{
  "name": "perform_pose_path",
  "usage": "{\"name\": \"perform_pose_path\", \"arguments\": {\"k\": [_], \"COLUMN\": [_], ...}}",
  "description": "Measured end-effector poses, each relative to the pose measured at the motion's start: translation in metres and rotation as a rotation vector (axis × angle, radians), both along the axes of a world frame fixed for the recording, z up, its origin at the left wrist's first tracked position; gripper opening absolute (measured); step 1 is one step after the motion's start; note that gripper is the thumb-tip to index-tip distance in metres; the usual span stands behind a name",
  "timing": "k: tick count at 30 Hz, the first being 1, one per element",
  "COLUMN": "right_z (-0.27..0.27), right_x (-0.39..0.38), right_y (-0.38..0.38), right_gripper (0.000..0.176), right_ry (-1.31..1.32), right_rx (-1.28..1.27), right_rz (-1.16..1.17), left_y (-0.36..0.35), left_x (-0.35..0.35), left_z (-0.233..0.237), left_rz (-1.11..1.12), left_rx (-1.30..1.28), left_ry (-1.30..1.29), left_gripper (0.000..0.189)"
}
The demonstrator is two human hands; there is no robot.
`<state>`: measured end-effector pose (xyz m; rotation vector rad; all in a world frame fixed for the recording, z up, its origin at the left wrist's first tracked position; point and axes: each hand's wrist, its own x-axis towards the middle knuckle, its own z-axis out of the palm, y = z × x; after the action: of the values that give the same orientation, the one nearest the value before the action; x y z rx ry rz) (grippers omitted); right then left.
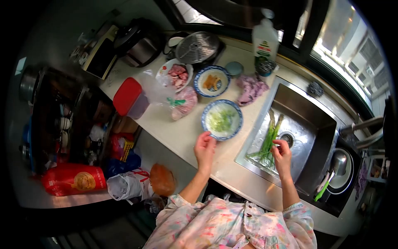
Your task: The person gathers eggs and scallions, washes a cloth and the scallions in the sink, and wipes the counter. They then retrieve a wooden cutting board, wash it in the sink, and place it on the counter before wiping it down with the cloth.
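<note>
My left hand [205, 150] has its fingers closed at the near rim of a blue-and-white bowl [236, 124] on the counter. Chopped pale-green pieces [220, 119] that look like spring onion lie in that bowl. Over the near left part of the sink [323, 120], my right hand [282, 155] is held with curled fingers and thumb close together; whatever is between them, if anything, is too small to make out. Just left of its fingertips, long green stalks [271, 135] like asparagus lie in the sink beside the drain.
Behind the bowl stand another patterned bowl [226, 74] with brownish pieces, a bowl of raw meat [178, 74], a bagged lump of meat [184, 103] and a purple cloth [251, 89]. A red-lidded container [127, 96] sits left. A ladle [338, 161] rests right of the sink.
</note>
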<state>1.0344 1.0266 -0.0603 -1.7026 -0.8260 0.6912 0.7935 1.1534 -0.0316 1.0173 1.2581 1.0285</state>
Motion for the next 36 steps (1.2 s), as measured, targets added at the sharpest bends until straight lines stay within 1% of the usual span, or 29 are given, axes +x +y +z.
{"name": "perform_pose_path", "arguments": {"k": [2,4,6,8,10,11,14,18,21,22,24,25,27,29,30,32,34,36], "right_z": [0.004,0.019,0.029,0.031,0.019,0.032,0.035,0.025,0.029,0.03,0.032,0.032,0.031,0.033,0.034,0.042,0.041,0.044], "right_x": [-0.039,-0.076,-0.108,-0.132,-0.149,-0.155,-0.158,-0.151,-0.151,-0.152,-0.152,-0.153,-0.152,-0.149,-0.148,-0.148,-0.152,-0.16], "right_y": [0.035,0.07,0.098,0.119,0.131,0.135,0.136,0.134,0.137,0.138,0.139,0.138,0.136,0.132,0.131,0.127,0.127,0.131], "right_gripper": [0.016,0.013,0.012,0.012,0.013,0.013,0.013,0.013,0.014,0.014,0.016,0.015,0.015,0.014,0.014,0.014,0.014,0.013], "right_ry": [0.172,0.205,0.257,0.217,0.156,0.191,0.231,0.333,0.342,0.345,0.341,0.342,0.366,0.41,0.432,0.415,0.374,0.376], "right_rx": [-0.012,0.01,0.029,0.028,0.029,0.004,-0.081,0.02,-0.034,-0.056,-0.061,-0.061,-0.056,-0.021,-0.003,-0.036,-0.002,0.013], "right_rz": [0.027,0.027,0.026,0.037,0.033,0.022,-0.072,-0.101,-0.105,-0.105,-0.093,-0.081,-0.064,-0.063,-0.054,-0.049,-0.029,0.022], "left_y": [0.052,0.111,0.161,0.2,0.235,0.248,0.28,0.317,0.356,0.367,0.388,0.388,0.364,0.314,0.285,0.233,0.202,0.189], "left_x": [-0.058,-0.126,-0.174,-0.209,-0.24,-0.253,-0.273,-0.288,-0.306,-0.312,-0.313,-0.309,-0.283,-0.233,-0.21,-0.17,-0.128,-0.105], "left_z": [0.0,-0.015,0.001,0.029,0.032,0.031,0.021,0.018,0.009,0.009,0.014,0.009,0.003,0.008,0.007,0.009,0.014,0.019], "left_rz": [0.283,0.509,0.699,0.778,0.711,0.672,0.68,0.804,0.745,0.731,0.939,0.784,0.478,0.151,-0.039,-0.319,-0.181,-0.077], "left_rx": [0.014,0.016,0.113,0.049,0.034,0.026,-0.002,0.014,0.1,0.111,-0.044,-0.025,0.013,-0.019,0.05,0.305,0.584,0.582], "left_ry": [-0.034,-0.156,-0.275,-0.385,-0.391,-0.395,-0.37,-0.404,-0.394,-0.437,-0.527,-0.489,-0.408,-0.172,-0.08,-0.036,0.085,0.274], "left_gripper": [0.035,0.042,0.045,0.058,0.058,0.057,0.055,0.054,0.058,0.058,0.062,0.064,0.068,0.075,0.078,0.097,0.097,0.08]}}
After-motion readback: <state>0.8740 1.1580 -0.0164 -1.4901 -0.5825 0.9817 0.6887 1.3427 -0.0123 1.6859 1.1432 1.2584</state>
